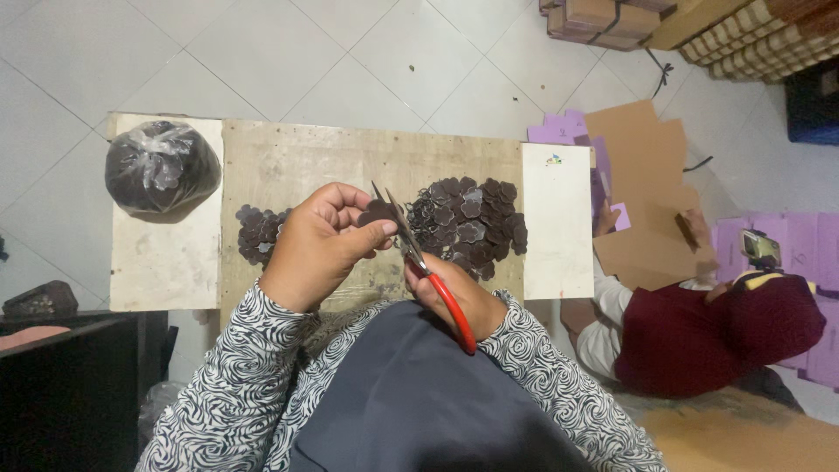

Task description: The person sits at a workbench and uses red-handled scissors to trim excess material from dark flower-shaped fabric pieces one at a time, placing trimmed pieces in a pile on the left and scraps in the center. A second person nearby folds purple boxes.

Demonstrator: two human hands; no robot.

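1. Dark cut-out piece (377,212) is pinched between the thumb and fingers of the left hand (319,245), above the wooden board (288,162).
2. Red-handled scissors (419,262) are gripped in the right hand (454,293), fingers closed around the handles, blades against the piece.
3. Heaps of dark pieces (472,223) lie on the board at both sides.
4. A bag of dark pieces (162,168) sits at the far left.

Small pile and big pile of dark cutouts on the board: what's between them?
In the head view, the left hand holding one dark cutout, with the red-handled scissors in the right hand, sits between the small pile and the big pile.
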